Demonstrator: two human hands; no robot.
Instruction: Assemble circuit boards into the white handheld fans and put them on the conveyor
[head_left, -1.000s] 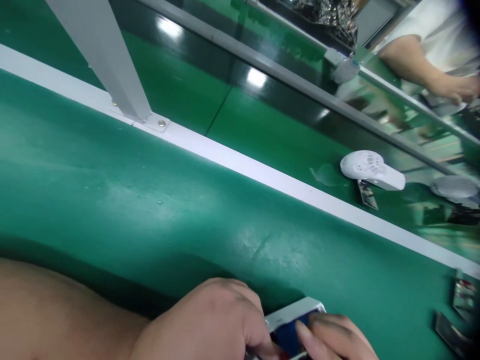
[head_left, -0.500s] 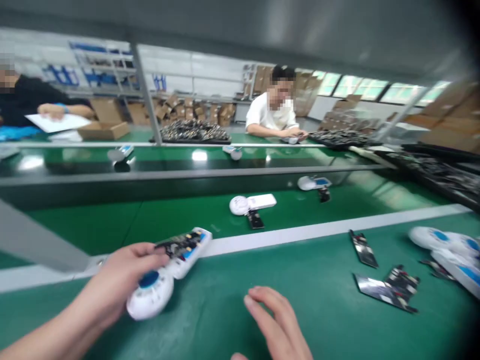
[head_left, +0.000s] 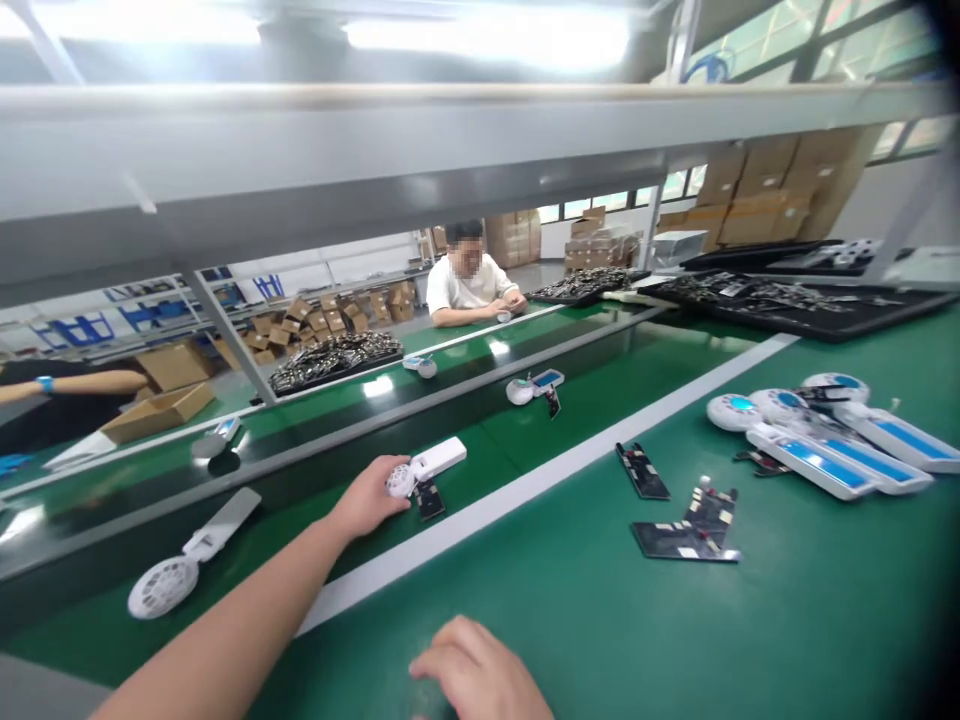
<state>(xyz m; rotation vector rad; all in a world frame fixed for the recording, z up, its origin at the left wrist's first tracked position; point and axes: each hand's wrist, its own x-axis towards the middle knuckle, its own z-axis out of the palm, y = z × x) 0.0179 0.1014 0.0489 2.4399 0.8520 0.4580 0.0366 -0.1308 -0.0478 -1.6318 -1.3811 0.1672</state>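
Observation:
My left hand point(head_left: 373, 497) reaches over the green belt, its thumb and fingers closed on the round head of a white handheld fan point(head_left: 441, 458). A dark circuit board point(head_left: 430, 499) hangs out beside that fan's handle. Another white handheld fan point(head_left: 163, 586), with a slotted round head, lies on the belt left of my forearm. Low over the green worktop point(head_left: 592, 640), my right hand point(head_left: 484, 668) has bent fingers held apart from the thumb, and I see nothing gripped in it.
Loose circuit boards point(head_left: 686, 538) lie right of my hands, near a pile of white fans with blue labels point(head_left: 814, 458). A further fan point(head_left: 520, 391) rests up the belt. Black trays of parts point(head_left: 810, 322) stand at the back right. Across the line sits a co-worker point(head_left: 469, 285).
My left hand has left the fan it held over the worktop edge and moved onto the belt to another fan. A fan now lies on the belt at left. The view has turned right.

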